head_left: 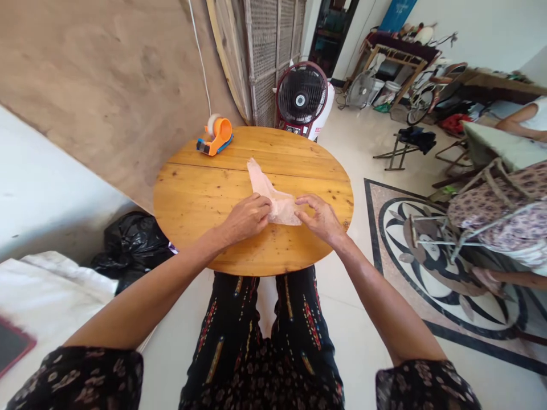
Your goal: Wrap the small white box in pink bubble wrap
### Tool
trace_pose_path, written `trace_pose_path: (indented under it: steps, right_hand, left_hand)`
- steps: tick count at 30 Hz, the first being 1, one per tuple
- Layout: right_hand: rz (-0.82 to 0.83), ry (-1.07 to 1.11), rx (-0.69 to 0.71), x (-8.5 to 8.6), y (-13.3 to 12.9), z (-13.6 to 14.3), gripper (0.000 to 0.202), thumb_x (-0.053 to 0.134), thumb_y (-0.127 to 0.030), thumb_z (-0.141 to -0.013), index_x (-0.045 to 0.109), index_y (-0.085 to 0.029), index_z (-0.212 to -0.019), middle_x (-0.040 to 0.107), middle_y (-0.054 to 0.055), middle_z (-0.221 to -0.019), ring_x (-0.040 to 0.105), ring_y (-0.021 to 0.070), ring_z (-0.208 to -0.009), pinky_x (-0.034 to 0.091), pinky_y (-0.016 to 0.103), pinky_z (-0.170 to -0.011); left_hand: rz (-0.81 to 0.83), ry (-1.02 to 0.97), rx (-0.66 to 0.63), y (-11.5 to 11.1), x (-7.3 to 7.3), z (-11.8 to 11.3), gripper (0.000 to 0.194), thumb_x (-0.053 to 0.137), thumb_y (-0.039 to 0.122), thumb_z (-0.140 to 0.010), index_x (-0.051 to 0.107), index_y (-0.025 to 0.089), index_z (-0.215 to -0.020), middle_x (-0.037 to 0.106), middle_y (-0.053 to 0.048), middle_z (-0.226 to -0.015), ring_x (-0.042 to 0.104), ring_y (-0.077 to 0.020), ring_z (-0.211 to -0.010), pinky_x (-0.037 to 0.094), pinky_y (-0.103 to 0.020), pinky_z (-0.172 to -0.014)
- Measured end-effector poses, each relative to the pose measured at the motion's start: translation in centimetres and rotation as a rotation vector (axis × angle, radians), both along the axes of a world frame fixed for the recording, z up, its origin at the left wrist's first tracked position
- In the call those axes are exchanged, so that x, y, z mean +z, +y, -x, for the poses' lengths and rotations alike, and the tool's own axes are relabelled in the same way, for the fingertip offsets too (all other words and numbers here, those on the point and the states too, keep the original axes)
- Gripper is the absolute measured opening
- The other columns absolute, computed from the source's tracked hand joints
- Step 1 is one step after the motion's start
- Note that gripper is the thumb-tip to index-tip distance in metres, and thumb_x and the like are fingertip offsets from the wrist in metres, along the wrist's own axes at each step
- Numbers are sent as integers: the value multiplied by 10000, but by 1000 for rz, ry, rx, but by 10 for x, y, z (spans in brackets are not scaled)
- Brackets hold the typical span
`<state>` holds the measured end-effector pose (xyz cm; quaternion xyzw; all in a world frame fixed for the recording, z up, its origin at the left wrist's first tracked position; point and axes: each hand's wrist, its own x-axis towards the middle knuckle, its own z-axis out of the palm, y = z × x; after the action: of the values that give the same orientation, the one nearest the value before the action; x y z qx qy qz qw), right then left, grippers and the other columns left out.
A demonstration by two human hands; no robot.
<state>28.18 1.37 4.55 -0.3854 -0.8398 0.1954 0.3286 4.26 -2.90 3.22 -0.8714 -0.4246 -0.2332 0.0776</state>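
Note:
A pale pink piece of thin, lacy-looking cloth [265, 183] lies bent in an L shape on the round wooden table [196, 193]. My left hand [250, 215] is closed on the cloth near its bend, with the fingertips curled in. At the right end of the cloth is my right hand [318, 216], its thumb and forefinger apart around the edge. The fingertips are close to the fabric; whether they touch it is hard to make out.
An orange tape dispenser [220, 136] stands at the table's back left edge. Behind the table is a dark red fan [301, 94]. Black plastic bags [137, 239] lie on the left. On the right a person in a flowered top [504, 210] sits by another table.

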Motion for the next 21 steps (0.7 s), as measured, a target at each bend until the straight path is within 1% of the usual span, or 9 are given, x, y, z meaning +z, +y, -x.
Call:
trace_pose_path:
  steps: [2,5,10,12,14,15,18,20,21]
  right_hand:
    - [61,4,-62,-8,-3,0,207,619,-309,-824,637,-215,-1008,688,79,-1100,627,240,-1051,479,417,-932]
    - [135,78,-146,-18,-4,4,264,628,-369,-813,607,-205,-1020,696,70,-1030,645,222,-941,499,384,-846]
    - [212,226,-218,-28,2,11,347,645,-424,-777,567,-206,-1035,682,62,-979,642,193,-818,505,340,-740]
    - [243,282,-216,-29,5,10,345,630,-433,-782,567,-208,-1036,677,59,-973,640,188,-803,507,340,-734]
    - [261,327,-182,-28,7,8,316,619,-436,-790,587,-208,-1006,676,59,-971,645,192,-829,510,353,-768]
    - [263,330,-150,-26,7,7,298,618,-439,-794,607,-209,-982,676,63,-990,649,200,-873,509,362,-800]
    - [242,288,-48,-19,7,5,268,639,-451,-796,666,-223,-933,649,81,-1152,607,236,-1097,487,383,-895]
    - [247,251,-7,-15,8,8,313,680,-446,-768,667,-237,-1002,616,80,-1242,571,249,-1178,485,384,-906]
    - [265,239,-4,-14,10,12,366,699,-436,-749,650,-241,-1055,612,80,-1255,582,249,-1164,494,381,-888]
  left_hand:
    - [27,25,8,-1,4,0,179,494,62,-824,657,131,-845,667,-93,-980,575,-208,-947,488,-321,-872]
    - [71,64,27,-2,9,-1,189,482,68,-827,650,136,-882,654,-92,-953,571,-208,-942,479,-321,-860]
    - [97,166,43,-6,17,-5,367,483,71,-827,612,180,-1152,623,-88,-1003,544,-225,-965,462,-323,-814]
    - [104,243,52,-6,21,-9,384,489,81,-837,606,201,-1182,609,-97,-1000,537,-236,-939,453,-329,-772]
    - [103,305,61,-6,23,-13,376,480,81,-848,613,212,-1175,596,-106,-968,532,-243,-905,441,-331,-735]
    - [97,329,65,-5,23,-15,369,469,79,-855,619,215,-1164,590,-109,-952,530,-246,-892,434,-331,-720]
    - [71,373,80,-4,21,-19,336,446,89,-874,631,202,-1130,577,-120,-936,526,-255,-878,423,-335,-699]
    - [62,387,86,-3,19,-20,337,445,98,-880,623,193,-1149,573,-126,-949,524,-257,-884,425,-340,-707]
    - [60,392,86,-3,19,-20,351,447,99,-881,612,191,-1176,573,-128,-957,524,-257,-888,427,-343,-716]
